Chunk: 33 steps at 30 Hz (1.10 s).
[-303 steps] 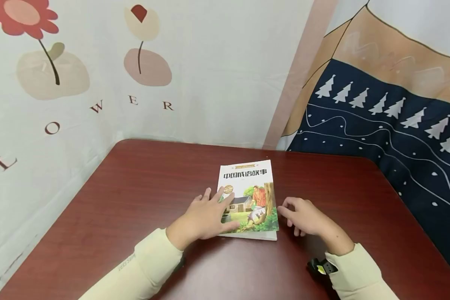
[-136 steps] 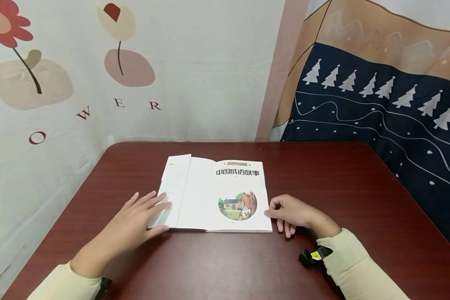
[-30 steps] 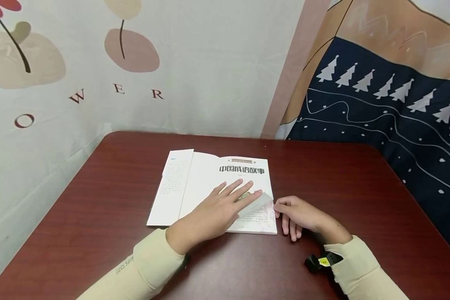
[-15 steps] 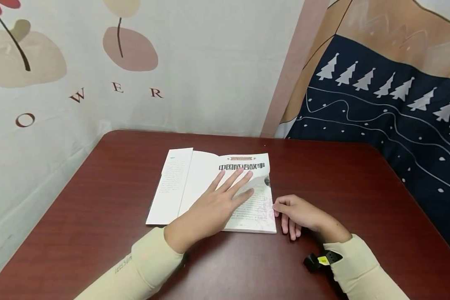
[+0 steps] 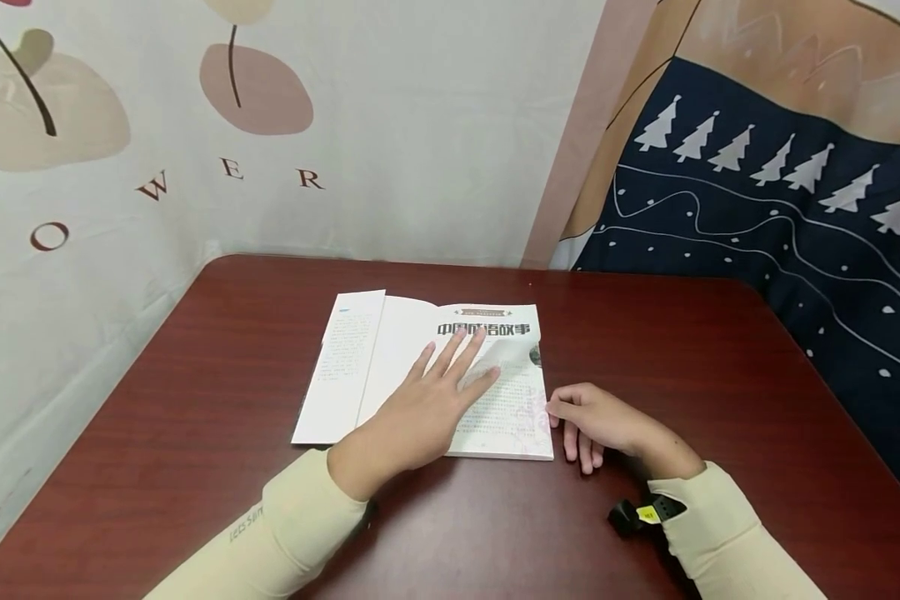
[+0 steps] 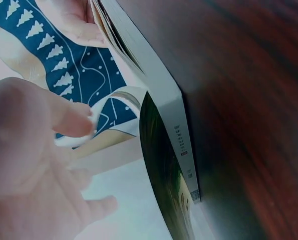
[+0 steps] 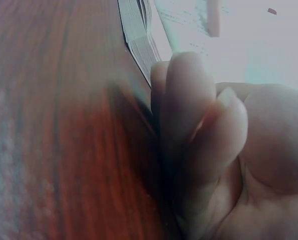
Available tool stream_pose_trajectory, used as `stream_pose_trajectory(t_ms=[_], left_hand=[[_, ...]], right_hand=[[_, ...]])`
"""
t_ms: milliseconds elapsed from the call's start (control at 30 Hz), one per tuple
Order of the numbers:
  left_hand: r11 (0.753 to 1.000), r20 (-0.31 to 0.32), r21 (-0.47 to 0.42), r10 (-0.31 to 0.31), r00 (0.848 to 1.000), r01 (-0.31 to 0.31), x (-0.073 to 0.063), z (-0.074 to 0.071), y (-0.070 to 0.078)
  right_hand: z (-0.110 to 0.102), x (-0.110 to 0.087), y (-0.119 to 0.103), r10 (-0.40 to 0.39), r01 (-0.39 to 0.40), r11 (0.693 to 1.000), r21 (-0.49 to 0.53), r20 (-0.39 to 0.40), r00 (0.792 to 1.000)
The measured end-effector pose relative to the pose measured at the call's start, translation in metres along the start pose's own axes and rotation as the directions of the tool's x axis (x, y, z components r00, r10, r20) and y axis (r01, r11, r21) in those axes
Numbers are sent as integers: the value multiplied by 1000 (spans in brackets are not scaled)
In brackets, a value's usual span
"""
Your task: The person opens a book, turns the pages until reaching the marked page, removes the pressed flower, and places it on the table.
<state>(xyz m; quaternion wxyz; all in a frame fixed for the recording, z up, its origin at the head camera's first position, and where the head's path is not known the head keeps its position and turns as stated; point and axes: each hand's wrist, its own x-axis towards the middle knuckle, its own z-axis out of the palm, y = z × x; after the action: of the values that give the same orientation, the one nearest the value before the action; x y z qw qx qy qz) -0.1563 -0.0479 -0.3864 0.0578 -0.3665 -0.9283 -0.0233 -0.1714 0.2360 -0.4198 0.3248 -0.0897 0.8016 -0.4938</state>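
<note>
A paperback book lies spread on the table, its inner flap out to the left. The title page is curled up from its lower part, baring a printed page beneath. My left hand, fingers straight and spread, is over the title page near its curl. In the left wrist view that hand is beside the bent page and the book's spine. Along the book's right edge my right hand rests with loosely curled fingers. The right wrist view shows its fingers by the page edges, nothing plainly between them.
The dark red wooden table extends around the book. A white curtain with flower prints and a navy tree-patterned cloth hang behind it. A black wrist device is at the right cuff.
Earlier the book was closed, then opened at the title page. Over the last second my left hand shifted up and left, and the title page's lower part curled further upward. My right hand stayed put.
</note>
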Motion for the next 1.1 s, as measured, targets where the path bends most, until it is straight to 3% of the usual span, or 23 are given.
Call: stream_pose_trajectory(t_ms=[100, 233, 367, 467, 667, 833, 1100], left_hand=[[999, -13, 18, -41, 999, 41, 0, 2, -1], [996, -85, 61, -67, 994, 72, 1, 4, -2], [992, -147, 98, -65, 987, 80, 2, 4, -3], [991, -153, 118, -46, 987, 64, 3, 4, -3], [991, -100, 129, 60, 993, -47, 3, 2, -4], [982, -50, 108, 160, 986, -154, 2, 3, -4], [979, -9, 114, 171, 985, -169, 0, 5, -4]], right_hand=[[-1, 0, 0, 2, -2, 1000, -5, 1, 1000], [-1, 1, 1, 9, -9, 1000, -9, 5, 1000], [-2, 1, 0, 7, -7, 1000, -9, 0, 1000], [-3, 1, -1, 4, -4, 1000, -10, 9, 1000], [-3, 1, -1, 5, -5, 1000, -12, 9, 1000], [-3, 1, -2, 2, -2, 1000, -14, 5, 1000], [-1, 2, 1, 11, -11, 1000, -7, 8, 1000]])
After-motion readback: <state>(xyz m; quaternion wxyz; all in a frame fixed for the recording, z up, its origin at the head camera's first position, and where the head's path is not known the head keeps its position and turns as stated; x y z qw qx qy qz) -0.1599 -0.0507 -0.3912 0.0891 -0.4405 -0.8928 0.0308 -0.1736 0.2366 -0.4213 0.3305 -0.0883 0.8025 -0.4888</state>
